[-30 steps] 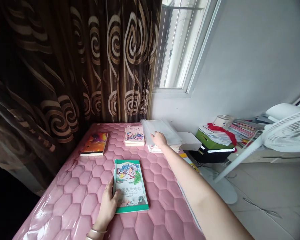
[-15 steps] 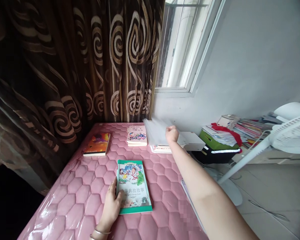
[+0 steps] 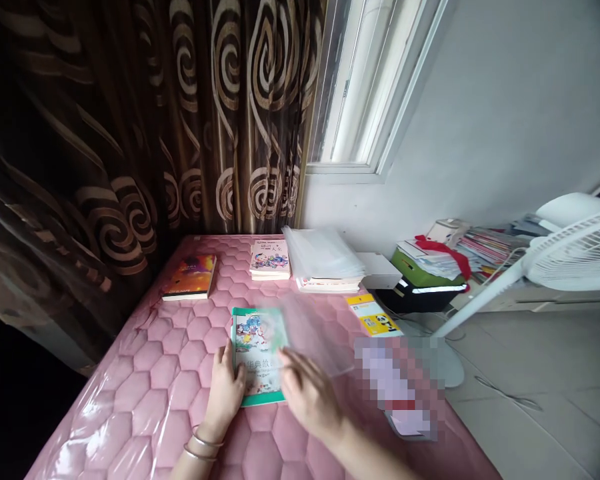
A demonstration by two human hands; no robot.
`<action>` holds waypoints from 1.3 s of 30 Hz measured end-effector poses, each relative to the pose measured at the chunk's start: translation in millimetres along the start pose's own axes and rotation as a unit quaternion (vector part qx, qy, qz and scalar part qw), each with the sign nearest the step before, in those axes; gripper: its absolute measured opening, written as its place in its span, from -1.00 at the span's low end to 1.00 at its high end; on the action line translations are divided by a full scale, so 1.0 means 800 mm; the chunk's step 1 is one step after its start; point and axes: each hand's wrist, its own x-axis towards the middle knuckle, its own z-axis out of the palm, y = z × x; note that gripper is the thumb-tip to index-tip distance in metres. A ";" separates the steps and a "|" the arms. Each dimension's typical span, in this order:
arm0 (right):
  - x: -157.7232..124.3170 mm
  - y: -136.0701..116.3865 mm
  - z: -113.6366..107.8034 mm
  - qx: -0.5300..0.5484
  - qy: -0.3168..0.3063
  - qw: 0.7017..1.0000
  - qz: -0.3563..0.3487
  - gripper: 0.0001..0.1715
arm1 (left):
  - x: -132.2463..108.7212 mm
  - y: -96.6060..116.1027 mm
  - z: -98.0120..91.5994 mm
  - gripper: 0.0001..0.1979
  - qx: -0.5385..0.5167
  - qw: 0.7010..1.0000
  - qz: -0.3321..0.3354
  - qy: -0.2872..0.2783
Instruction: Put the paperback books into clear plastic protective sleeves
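Note:
A green-bordered book (image 3: 257, 380) with a picture cover lies on the pink quilted mattress. My left hand (image 3: 226, 383) grips its left edge, thumb on the cover and fingers along the side. Pinched in my right hand (image 3: 307, 393) is a clear plastic book cover (image 3: 317, 333), blurred by motion, which hangs over the book's right side and the mattress beside it. Farther back, a stack of clear plastic covers (image 3: 325, 253) rests on top of some books (image 3: 330, 285).
An orange-purple book (image 3: 190, 277) and a small pile of books (image 3: 270, 260) lie at the back of the mattress (image 3: 170, 373). On the right are a yellow panda-printed packet (image 3: 375, 317), a pixelated flat item (image 3: 400, 390), a white box (image 3: 380, 269) and a standing fan (image 3: 570, 247).
My right hand has come back from the plastic stack to the book, bringing one clear cover. My left hand stays on the book. The yellow packet now shows.

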 end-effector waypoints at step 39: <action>0.050 0.006 -0.025 0.459 -0.065 0.782 0.417 -0.49 | -0.078 0.112 -0.008 -0.77 0.045 0.988 0.104 0.106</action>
